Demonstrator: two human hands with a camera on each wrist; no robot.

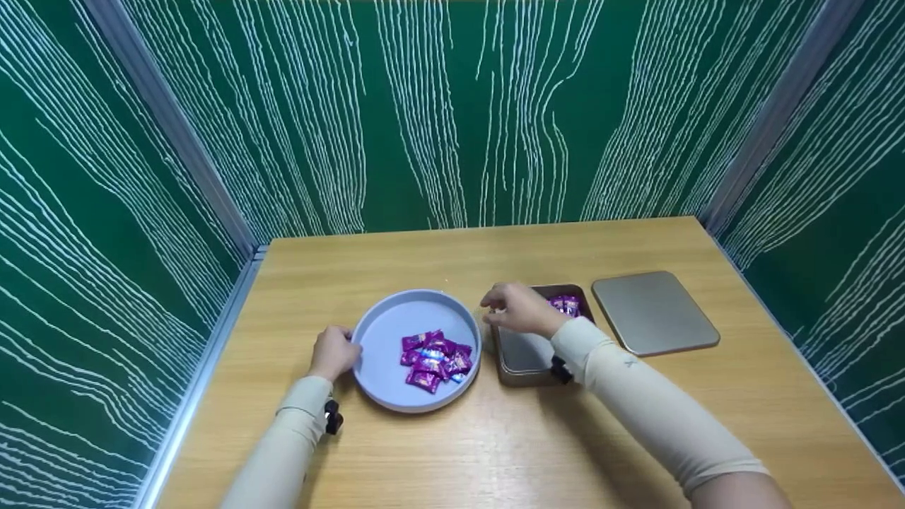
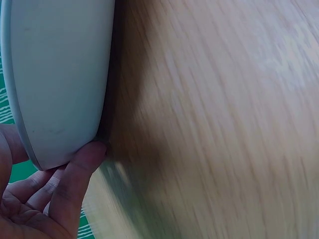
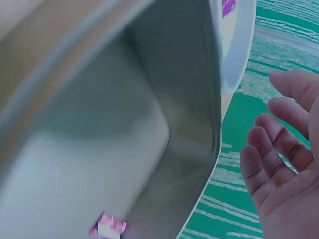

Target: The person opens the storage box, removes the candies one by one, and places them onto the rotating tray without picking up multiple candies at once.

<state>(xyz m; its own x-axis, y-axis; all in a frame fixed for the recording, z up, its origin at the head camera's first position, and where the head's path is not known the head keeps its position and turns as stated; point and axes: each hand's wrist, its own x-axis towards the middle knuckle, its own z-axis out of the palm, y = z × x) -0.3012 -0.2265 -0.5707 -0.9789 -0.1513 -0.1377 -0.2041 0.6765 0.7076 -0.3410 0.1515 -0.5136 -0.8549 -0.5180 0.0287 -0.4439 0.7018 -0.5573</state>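
Observation:
My left hand [image 1: 334,353] holds the left edge of a round pale-lavender tray [image 1: 382,360]. In the left wrist view, the fingers [image 2: 75,184] touch the outside of the tray's wall [image 2: 60,89], with the thumb at the rim. Purple-wrapped candies [image 1: 433,362] lie heaped on the tray, right of its middle. Over the left side of an open square metal tin [image 1: 523,353] is my right hand [image 1: 522,309], its fingers loosely bent and holding nothing visible. More purple candies [image 1: 565,305] are at the tin's far right; one candy [image 3: 108,226] shows inside it in the right wrist view.
To the right of the tin lies a flat square metal lid [image 1: 656,313]. Everything stands on a wooden table [image 1: 452,459]. Green panels with white wavy lines [image 1: 424,113] rise behind and at both sides, framed by grey metal posts [image 1: 170,120].

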